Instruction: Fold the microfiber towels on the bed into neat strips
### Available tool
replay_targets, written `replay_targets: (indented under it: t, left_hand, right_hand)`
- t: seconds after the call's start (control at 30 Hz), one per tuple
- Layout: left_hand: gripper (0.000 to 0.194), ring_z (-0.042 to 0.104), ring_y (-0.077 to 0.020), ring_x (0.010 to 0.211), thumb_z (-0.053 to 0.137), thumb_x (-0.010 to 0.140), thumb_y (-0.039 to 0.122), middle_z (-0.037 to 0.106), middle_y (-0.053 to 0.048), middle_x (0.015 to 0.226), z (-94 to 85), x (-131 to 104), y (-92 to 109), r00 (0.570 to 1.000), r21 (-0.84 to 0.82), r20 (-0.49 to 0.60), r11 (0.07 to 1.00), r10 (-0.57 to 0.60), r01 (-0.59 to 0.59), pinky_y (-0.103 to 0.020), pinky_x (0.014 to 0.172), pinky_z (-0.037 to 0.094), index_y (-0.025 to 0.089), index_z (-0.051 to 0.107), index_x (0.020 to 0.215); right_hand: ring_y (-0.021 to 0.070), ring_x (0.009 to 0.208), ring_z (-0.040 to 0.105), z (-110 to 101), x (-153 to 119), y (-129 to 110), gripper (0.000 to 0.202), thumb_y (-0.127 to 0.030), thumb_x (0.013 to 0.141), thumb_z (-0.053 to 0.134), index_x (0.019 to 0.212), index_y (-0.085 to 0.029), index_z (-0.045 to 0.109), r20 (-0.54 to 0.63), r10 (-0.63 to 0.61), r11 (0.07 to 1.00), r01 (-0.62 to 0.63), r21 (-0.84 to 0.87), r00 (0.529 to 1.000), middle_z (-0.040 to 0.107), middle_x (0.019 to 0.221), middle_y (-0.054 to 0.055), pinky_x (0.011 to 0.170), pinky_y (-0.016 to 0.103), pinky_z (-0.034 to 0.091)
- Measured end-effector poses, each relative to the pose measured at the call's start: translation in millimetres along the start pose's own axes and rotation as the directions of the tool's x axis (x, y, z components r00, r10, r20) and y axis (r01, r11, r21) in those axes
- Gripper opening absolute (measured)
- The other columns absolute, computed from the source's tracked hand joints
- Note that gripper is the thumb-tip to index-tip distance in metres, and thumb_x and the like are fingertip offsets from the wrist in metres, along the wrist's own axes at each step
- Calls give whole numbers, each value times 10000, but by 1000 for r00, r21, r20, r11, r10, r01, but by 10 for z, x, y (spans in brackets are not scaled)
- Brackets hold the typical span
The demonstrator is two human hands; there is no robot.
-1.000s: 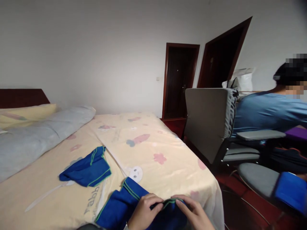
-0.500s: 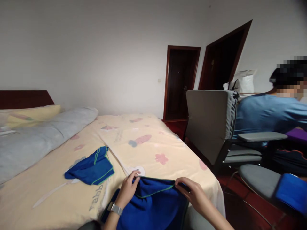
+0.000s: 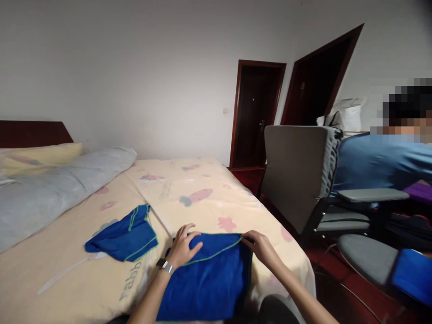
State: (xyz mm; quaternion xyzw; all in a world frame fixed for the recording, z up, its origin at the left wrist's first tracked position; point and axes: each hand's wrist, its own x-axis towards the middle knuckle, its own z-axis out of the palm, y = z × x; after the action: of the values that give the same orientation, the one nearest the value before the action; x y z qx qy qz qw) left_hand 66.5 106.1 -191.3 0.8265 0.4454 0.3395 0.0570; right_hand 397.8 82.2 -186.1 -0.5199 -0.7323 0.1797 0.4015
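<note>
A blue cloth with green edge stitching lies spread over the near edge of the bed, its upper edge laid over as a strip. My left hand, with a watch on the wrist, rests on its upper left corner, thumb and fingers apart. At the upper right corner my right hand pinches the cloth's edge between thumb and fingers. To the left lies a smaller, crumpled blue piece of cloth with the same green stitching, touched by neither hand.
The bed has a patterned cream sheet. A rolled grey quilt and a yellow pillow lie at left. On the right, a person in a blue shirt sits in a grey chair. Folded blue cloth sits on a grey stool.
The blue cloth has moved forward onto the bed and now lies flatter. My left hand has loosened from a pinch to spread fingers; my right hand moved forward, still pinching.
</note>
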Motion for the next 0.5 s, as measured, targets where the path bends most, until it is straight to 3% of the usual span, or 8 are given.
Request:
replay_targets:
  t: [0.1,0.23,0.3,0.4,0.5]
  left_hand:
    - [464,536,-287,1200,761,712,407,575,-53,1293,23,-360,-232,989,71,143,997,-27,17,-465,1030,444,317,650,1154]
    - [306,618,-209,1087,559,839,210,672,-23,1155,-55,-557,-440,979,100,184,993,-87,69,-376,998,481,307,679,1103]
    - [349,628,-215,1091,495,850,173,698,-18,1141,-143,-549,-437,982,88,160,992,-102,89,-377,1009,478,317,696,1097]
    - [383,648,-233,1095,472,867,215,719,9,1153,-381,-625,-372,978,8,114,985,-173,173,-374,999,493,383,692,1132]
    - [333,679,-228,1042,546,833,276,743,68,1110,-767,-842,-346,964,-112,88,959,-251,260,-349,956,522,456,713,1058]
  right_hand:
    - [264,882,656,136,-19,296,378,-510,899,527,876,-211,758,-4,11,999,-11,-49,1000,710,958,99,827,373,503]
    - [291,952,635,199,-185,423,475,-618,889,494,861,-237,775,-152,9,987,-34,-159,988,666,1107,122,877,425,493]
    - [264,813,666,134,-291,332,471,-619,899,480,927,-244,762,-131,50,992,-64,-111,990,699,976,106,775,391,526]
    - [200,483,620,-115,-516,25,434,-586,917,482,1042,-243,718,43,160,984,-163,78,986,663,594,17,529,295,509]
    - [195,465,621,-484,-798,-368,344,-537,891,561,993,-255,730,152,169,959,-199,203,974,645,523,1,498,261,506]
